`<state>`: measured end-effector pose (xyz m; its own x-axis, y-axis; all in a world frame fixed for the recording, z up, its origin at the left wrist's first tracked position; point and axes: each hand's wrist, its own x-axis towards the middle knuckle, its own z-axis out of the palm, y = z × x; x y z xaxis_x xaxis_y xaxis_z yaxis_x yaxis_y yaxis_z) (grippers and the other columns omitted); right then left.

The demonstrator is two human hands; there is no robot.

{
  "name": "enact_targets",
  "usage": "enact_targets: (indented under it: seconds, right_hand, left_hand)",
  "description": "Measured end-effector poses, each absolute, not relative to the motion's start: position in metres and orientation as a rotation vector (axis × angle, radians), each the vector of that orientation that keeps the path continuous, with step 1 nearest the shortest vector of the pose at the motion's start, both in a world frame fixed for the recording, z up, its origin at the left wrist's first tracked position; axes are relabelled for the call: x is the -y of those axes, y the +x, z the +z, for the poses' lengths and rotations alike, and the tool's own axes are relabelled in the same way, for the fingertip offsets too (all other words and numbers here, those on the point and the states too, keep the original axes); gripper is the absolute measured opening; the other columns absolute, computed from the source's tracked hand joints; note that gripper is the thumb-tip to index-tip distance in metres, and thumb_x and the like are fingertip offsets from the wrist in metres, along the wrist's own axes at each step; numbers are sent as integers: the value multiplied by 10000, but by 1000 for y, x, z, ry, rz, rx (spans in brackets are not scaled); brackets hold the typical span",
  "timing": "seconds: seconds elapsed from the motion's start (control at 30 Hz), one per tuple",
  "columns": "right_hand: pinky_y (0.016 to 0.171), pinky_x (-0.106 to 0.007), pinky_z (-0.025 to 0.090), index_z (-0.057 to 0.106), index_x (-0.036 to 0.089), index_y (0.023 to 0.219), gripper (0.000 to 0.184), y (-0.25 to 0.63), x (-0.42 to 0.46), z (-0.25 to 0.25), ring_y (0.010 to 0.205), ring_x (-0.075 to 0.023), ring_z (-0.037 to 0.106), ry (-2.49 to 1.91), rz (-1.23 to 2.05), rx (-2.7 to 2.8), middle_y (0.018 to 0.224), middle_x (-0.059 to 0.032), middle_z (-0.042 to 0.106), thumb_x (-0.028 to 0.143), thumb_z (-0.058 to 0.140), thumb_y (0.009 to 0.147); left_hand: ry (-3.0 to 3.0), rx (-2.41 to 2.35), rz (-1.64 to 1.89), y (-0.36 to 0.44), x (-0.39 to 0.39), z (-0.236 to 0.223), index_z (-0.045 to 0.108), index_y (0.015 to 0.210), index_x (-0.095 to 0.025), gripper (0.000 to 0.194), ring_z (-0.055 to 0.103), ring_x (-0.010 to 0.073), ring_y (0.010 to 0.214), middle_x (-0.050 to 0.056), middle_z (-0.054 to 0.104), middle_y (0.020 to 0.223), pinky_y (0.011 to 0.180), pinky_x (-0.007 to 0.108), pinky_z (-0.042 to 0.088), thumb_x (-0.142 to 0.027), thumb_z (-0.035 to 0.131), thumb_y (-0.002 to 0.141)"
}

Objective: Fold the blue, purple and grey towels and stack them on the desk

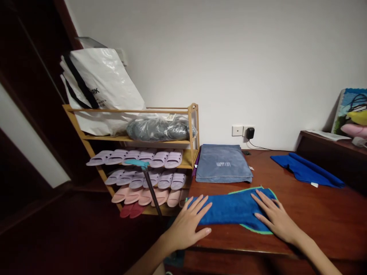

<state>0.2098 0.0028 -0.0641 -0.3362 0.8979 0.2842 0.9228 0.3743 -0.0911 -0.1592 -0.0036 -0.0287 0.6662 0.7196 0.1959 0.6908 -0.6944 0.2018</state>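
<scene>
Here, in the head view, a blue cloth (226, 210) with bright green edging lies near the front edge of a reddish-brown table (318, 221), folded into a strip that flares at its right end. The left hand (189, 223) rests palm down over the strip's left end, fingers stretched out and thumb spread away, gripping nothing. The right hand (276, 217) lies likewise on the flared end, opened out, its fingertips touching the fabric without pinching it. Just behind the strip is a folded grey towel (223, 162) lettered "HAPPY LIFE"; farther right lies a darker blue cloth (309, 172) with a white tag. Beyond, a black plug (250, 133) sits in a wall socket. Left of the table stands a wooden rack (192, 141) with lilac slippers (173, 158) and a white bag (106, 76).
</scene>
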Motion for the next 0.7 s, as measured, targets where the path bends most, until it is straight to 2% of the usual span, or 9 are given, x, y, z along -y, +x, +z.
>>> enact_targets:
  seconds: [0.07,0.13,0.27,0.37,0.43,0.53,0.63,0.7]
  right_hand:
    - [1067,-503,280,165,404,1429,589,208,-8,-73,1369,-214,250,-1665,-41,2358,1498,2,253,568,325,887]
    - [1060,-508,281,183,422,1421,574,210,-7,-79,1354,-216,284,-1704,-23,2326,1485,7,291,571,324,886]
    - [987,-498,349,288,410,1394,548,219,3,-77,1235,-232,433,-1696,-118,2286,1353,-23,471,563,369,874]
    - [891,-459,416,435,377,1321,480,229,8,-77,1058,-228,541,-1672,-220,2309,1175,-52,577,530,405,867]
    - [852,-445,439,526,357,1238,401,236,11,-83,987,-223,572,-1635,-319,2312,1118,-60,602,471,430,865]
    - [868,-449,457,587,311,1158,342,245,15,-101,1018,-242,591,-1519,-490,2299,1158,-67,615,383,469,846]
    - [837,-412,512,600,267,1134,348,251,21,-111,978,-256,633,-1449,-477,2264,1097,-60,664,365,506,814]
    - [791,-344,548,531,292,1230,418,252,26,-109,962,-233,646,-1499,-245,2187,1095,-25,669,372,491,822]
  left_hand:
    - [2752,-1172,406,-163,-1,-33,226,1454,-321,699,204,275,1377,30,211,1523,1100,537,156,-316,582,853]
    - [2721,-1185,436,-171,-7,-36,242,1447,-328,680,230,268,1368,27,243,1514,1098,516,181,-314,581,858]
    - [2601,-1294,572,-188,-19,-38,379,1384,-311,563,381,254,1272,50,423,1403,1050,444,305,-301,590,862]
    - [2576,-1224,626,-196,-24,-33,480,1297,-305,467,483,217,1141,32,543,1225,991,364,372,-176,556,855]
    - [2587,-1137,629,-199,-26,-28,508,1264,-312,520,497,209,1105,17,564,1179,976,347,373,-69,510,804]
    - [2534,-1067,674,-198,-35,-18,564,1198,-301,640,506,211,1080,-2,589,1149,975,342,358,11,473,646]
    - [2251,-1059,877,-190,-58,-9,647,1035,-221,546,561,217,966,1,645,1022,899,315,402,-14,487,555]
    - [1986,-1038,1028,-178,-82,-2,657,937,-162,421,589,212,878,14,663,913,811,292,440,-47,513,559]
